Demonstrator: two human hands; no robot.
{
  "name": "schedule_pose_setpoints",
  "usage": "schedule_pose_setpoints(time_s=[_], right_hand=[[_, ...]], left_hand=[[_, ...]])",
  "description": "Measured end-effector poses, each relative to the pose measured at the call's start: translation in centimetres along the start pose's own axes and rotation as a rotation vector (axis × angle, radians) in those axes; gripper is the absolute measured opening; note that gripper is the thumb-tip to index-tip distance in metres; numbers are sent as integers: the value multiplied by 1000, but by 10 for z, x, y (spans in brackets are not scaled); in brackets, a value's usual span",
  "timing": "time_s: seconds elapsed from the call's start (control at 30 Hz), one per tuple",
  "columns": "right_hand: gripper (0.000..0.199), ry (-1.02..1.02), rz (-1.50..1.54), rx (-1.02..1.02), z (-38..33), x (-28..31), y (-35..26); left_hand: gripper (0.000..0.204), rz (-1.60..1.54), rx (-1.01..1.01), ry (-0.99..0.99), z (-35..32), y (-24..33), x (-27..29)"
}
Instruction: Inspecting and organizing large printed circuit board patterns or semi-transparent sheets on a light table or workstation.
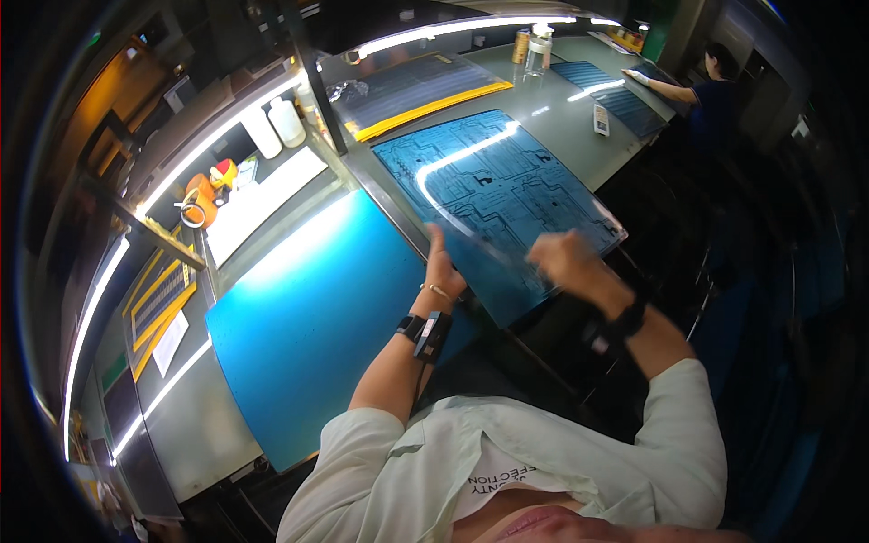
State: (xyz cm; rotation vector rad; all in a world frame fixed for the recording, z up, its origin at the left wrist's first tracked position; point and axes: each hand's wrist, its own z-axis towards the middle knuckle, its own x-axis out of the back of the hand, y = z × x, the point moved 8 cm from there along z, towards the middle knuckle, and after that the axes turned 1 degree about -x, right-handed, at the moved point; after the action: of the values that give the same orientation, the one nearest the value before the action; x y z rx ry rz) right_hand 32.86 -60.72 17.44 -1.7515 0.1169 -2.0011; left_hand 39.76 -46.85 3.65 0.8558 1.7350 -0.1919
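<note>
A blue sheet printed with dark line patterns (pixel 502 172) lies on the bench ahead of me, a bright lamp reflection across it. My left hand (pixel 442 265) is at its near left edge, thumb stretched up and apart; the other fingers are partly hidden. Over the sheet's near right part is my right hand (pixel 575 264), smeared by motion, its fingers curled in. Whether anything is in them is hidden. To the left, a plain glossy blue panel (pixel 317 308) reaches close to my left forearm. Dark bands with small devices sit on both wrists.
Orange tape rolls (pixel 199 201) and white bottles (pixel 287 122) stand at the left behind the blue panel. A yellow-edged dark panel (pixel 425 90) lies at the back. A clear pump bottle (pixel 538 52) stands farther right. Another person (pixel 711 100) works at the far right.
</note>
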Motion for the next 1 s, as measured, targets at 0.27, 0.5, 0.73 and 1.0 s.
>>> schedule_pose_setpoints(time_s=[0.27, 0.5, 0.73, 1.0], right_hand=[[11, 725, -693, 473, 11, 200, -153], [25, 532, -830, 393, -26, 176, -121], [33, 384, -112, 178, -63, 108, -8], [49, 16, 842, -277, -75, 5, 31]], left_hand=[[58, 656, -150, 579, 93, -11, 119], [83, -155, 204, -377, -8, 14, 2], [90, -27, -170, -364, -95, 171, 57], [44, 916, -44, 132, -179, 207, 75]])
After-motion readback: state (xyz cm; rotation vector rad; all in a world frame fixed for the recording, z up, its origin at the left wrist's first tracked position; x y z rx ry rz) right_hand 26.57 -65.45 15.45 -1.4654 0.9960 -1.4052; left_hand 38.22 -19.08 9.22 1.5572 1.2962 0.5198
